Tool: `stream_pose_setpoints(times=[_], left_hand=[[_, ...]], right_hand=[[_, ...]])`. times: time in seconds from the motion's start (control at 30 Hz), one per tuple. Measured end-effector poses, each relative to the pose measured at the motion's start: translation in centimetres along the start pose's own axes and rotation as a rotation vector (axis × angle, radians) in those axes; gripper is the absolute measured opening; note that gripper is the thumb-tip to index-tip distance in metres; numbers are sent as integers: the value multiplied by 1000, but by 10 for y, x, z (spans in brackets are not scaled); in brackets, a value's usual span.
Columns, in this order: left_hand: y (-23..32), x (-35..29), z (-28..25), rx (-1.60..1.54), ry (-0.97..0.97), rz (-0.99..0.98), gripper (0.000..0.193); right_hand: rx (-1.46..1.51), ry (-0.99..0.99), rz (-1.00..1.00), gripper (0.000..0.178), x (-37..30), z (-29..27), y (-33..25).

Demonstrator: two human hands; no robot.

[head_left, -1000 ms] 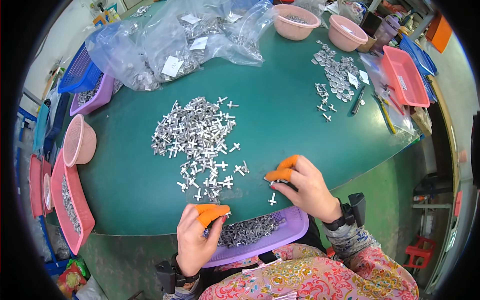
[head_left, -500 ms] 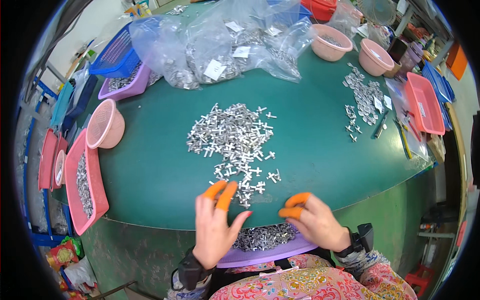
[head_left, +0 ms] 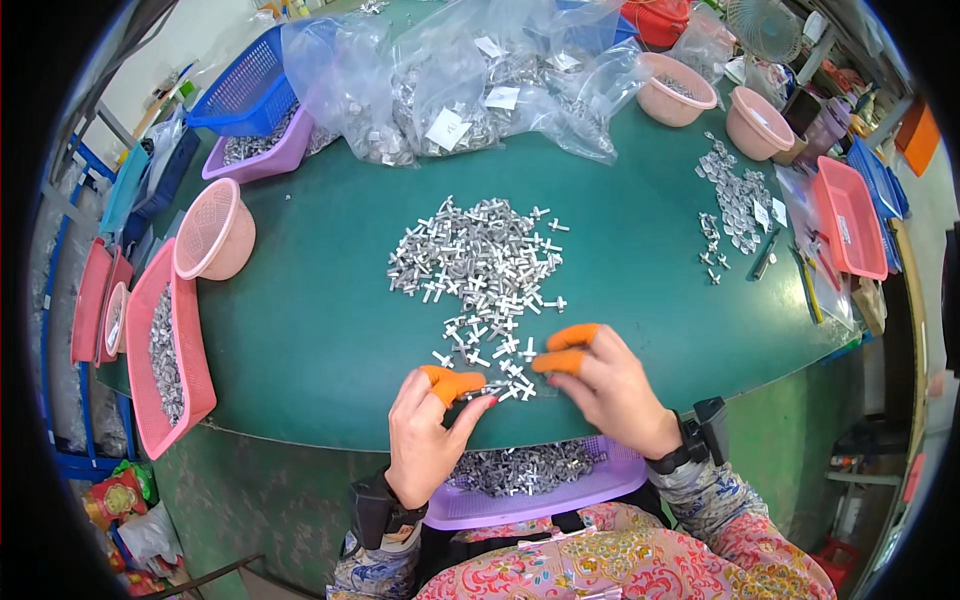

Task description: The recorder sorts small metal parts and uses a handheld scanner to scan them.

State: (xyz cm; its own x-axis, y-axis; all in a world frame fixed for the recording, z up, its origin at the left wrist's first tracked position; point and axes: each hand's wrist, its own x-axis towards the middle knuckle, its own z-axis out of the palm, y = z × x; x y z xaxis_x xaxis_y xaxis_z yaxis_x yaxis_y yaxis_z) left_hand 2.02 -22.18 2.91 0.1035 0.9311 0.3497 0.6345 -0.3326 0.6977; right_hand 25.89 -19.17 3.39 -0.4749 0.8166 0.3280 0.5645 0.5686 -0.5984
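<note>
A loose heap of small silvery cross-shaped metal pieces (head_left: 478,255) lies on the green table (head_left: 320,340), thinning into a trail toward the near edge. At the left of this trail's near end is my left hand (head_left: 425,440), orange covers on two fingers. Its thumb and covered fingers close on a metal cross piece (head_left: 490,388). Across the trail, my right hand (head_left: 615,395), with two orange-covered fingers as well, has its fingertips drawn together beside the pieces; whatever lies between them is hidden. Below the table edge, a purple basket (head_left: 590,495) holds many darker metal pieces.
Clear plastic bags (head_left: 420,90) of parts stand at the back. Pink baskets (head_left: 215,240) and a long pink tray (head_left: 190,340) sit at the left. At the right are flat metal pieces (head_left: 738,200), a pen (head_left: 766,255) and a red tray (head_left: 850,225).
Both hands have moved in to the near end of the trail, the right one up and to the left. My left fingers have closed on a cross piece. The view has shifted slightly.
</note>
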Motion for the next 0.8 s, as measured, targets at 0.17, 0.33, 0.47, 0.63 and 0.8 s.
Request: stream_pose_setpoints(times=[0.17, 0.33, 0.47, 0.63, 0.8], left_hand=[[4, 0, 0, -164, 43, -38, 30], [0, -1, -5, -149, 61, -69, 23], [0, -1, -7, -44, 70, -20, 22], [8, -6, -9, 12, 6, 49, 38], [9, -16, -7, 50, -66, 38, 30]], right_hand=[[165, 128, 94, 34, 1, -17, 1], [105, 164, 112, 34, -8, -29, 12], [41, 148, 131, 30, -15, -29, 10], [-48, 99, 185, 28, -17, -22, -6], [30, 65, 105, 26, -27, -16, 4]])
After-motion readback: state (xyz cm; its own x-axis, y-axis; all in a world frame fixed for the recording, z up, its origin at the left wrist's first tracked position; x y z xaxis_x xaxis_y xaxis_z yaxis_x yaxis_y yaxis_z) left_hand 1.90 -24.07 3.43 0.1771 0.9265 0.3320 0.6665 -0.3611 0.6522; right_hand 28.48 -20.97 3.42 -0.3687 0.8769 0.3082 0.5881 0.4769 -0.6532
